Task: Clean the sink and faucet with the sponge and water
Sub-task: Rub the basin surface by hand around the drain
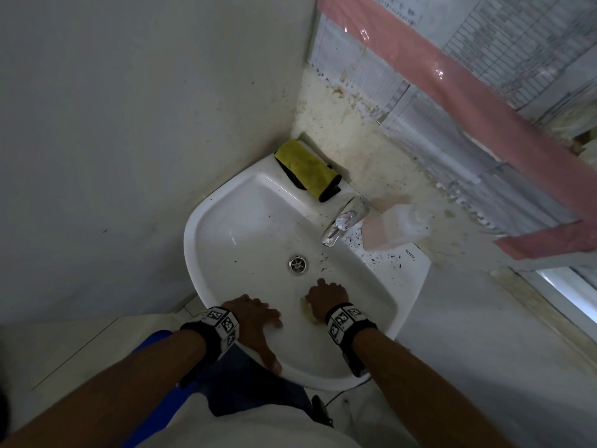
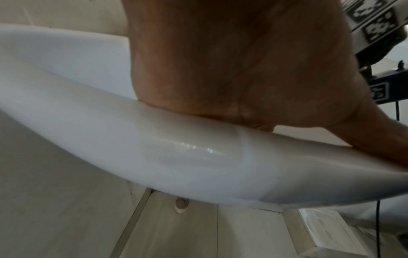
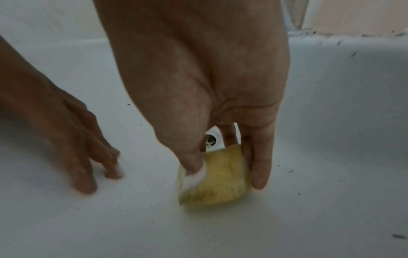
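Note:
A white corner sink (image 1: 226,202) is speckled with dark specks near the chrome faucet (image 1: 344,221) and around the drain (image 1: 297,263). My right hand (image 1: 326,294) pinches a worn yellow sponge (image 3: 217,176) between thumb and fingers, and the sponge presses on the near inner wall of the basin (image 3: 331,122), just this side of the drain (image 3: 210,140). My left hand (image 1: 258,321) rests on the sink's front rim (image 2: 154,157) with straight fingers spread into the basin, holding nothing. In the right wrist view the left hand's fingers (image 3: 92,157) touch the basin left of the sponge (image 1: 309,310).
A folded yellow cloth (image 1: 308,169) with a black edge lies on the back left of the sink ledge. A translucent bottle (image 1: 395,226) stands right of the faucet. Stained walls close in behind and at the left. Below the sink lies a tiled floor (image 2: 198,232).

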